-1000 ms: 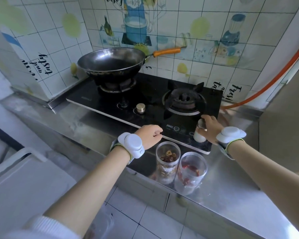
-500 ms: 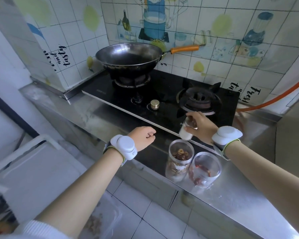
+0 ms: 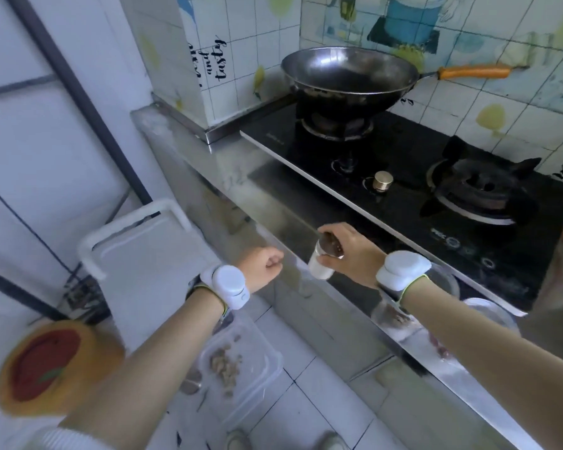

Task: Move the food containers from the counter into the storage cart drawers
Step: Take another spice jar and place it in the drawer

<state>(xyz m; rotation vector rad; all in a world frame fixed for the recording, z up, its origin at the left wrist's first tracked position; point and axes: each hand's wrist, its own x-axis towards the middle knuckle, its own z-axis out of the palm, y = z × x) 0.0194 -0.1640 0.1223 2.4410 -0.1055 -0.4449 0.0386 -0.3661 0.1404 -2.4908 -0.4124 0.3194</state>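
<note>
Far left: a blurred round orange lid with a red centre (image 3: 54,362) fills the lower corner; what it belongs to cannot be told.
Storage cart: the white storage cart (image 3: 150,254) stands on the floor beside the counter's end, its flat top and tubular handle facing the camera, placed within easy reach of the worktop.
Open drawer: a clear drawer (image 3: 241,362) juts out low over the floor tiles with brownish food already inside, apparently left open to receive more.
Left hand: the left hand (image 3: 264,266) is curled into a loose, empty fist at the counter edge, near the cart, probably free to steady or pull a drawer.
Small jar: the small jar (image 3: 325,258), white base and dark contents, is raised above the steel counter (image 3: 273,203).
Right hand: the right hand (image 3: 348,251) wraps it from the right, fingers clasped round its upper part.
Remaining jars: two clear jars (image 3: 394,311) wait on the counter, partly hidden behind the right forearm.
</note>
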